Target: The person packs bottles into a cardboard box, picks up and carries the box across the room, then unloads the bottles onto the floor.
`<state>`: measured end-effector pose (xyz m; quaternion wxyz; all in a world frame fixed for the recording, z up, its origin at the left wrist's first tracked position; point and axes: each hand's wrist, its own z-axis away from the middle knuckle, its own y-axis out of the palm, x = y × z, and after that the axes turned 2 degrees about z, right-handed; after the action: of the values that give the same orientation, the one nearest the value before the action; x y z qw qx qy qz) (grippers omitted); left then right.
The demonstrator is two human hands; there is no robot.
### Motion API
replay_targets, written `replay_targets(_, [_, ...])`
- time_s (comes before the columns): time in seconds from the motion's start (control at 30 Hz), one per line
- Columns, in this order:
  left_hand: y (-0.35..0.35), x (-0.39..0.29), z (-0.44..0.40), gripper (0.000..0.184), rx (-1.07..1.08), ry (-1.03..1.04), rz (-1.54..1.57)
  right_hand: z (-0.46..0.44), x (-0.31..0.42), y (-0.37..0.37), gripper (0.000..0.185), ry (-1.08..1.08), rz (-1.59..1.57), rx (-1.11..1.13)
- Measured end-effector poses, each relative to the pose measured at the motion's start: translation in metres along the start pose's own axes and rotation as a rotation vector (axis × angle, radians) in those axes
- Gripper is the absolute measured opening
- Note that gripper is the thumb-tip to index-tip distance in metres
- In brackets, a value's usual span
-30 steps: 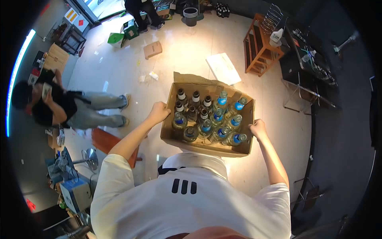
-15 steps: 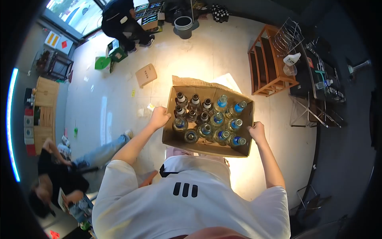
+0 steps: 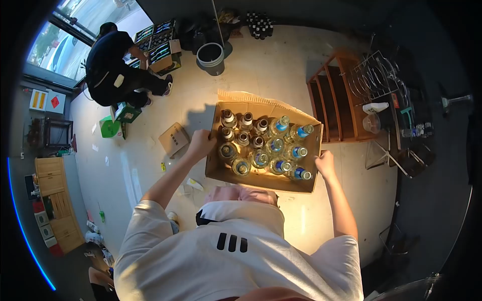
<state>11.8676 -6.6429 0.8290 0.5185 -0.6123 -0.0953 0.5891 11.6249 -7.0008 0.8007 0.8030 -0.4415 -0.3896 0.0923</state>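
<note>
In front of my body I carry an open cardboard box [image 3: 213,168] filled with several glass bottles. Brown bottles [image 3: 244,138] with pale neck labels stand at its left; clear bottles [image 3: 276,145] with blue labels fill the right and front. My left hand [image 3: 202,145] is closed on the box's left edge. On the opposite edge, my right hand [image 3: 325,163] is also closed, gripping the cardboard. The undersides of the box and my fingertips are hidden.
Ahead on the floor are a small carton [image 3: 173,140], a grey bucket [image 3: 210,59] and a green box [image 3: 110,127]. A person [image 3: 113,65] bends over bottle crates [image 3: 163,52] near the glass door. At right stands a wooden shelf [image 3: 334,100] beside a cluttered table [image 3: 401,110].
My view has advanced and turned, so the bucket, crates and shelf look nearer. The box stays in both hands. The person by the crates has crouched; the seated person has mostly slipped out of view.
</note>
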Motion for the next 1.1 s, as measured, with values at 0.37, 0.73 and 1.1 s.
replay_targets(0.37, [-0.043,0.006,-0.274,0.019,0.048,-0.081,0.105,-0.256,0.086,0.010,0.020,-0.030,-0.046,0.012])
replay_targets(0.73, [-0.051,0.036,-0.537,0.015,-0.027,0.006,0.168,-0.498,0.174,0.019,0.022,-0.014,0.135,0.007])
replay_targets(1.1, [0.028,0.117,-0.714,0.012,-0.053,-0.136,0.193,-0.714,0.185,0.094,0.024,-0.027,0.106,0.095])
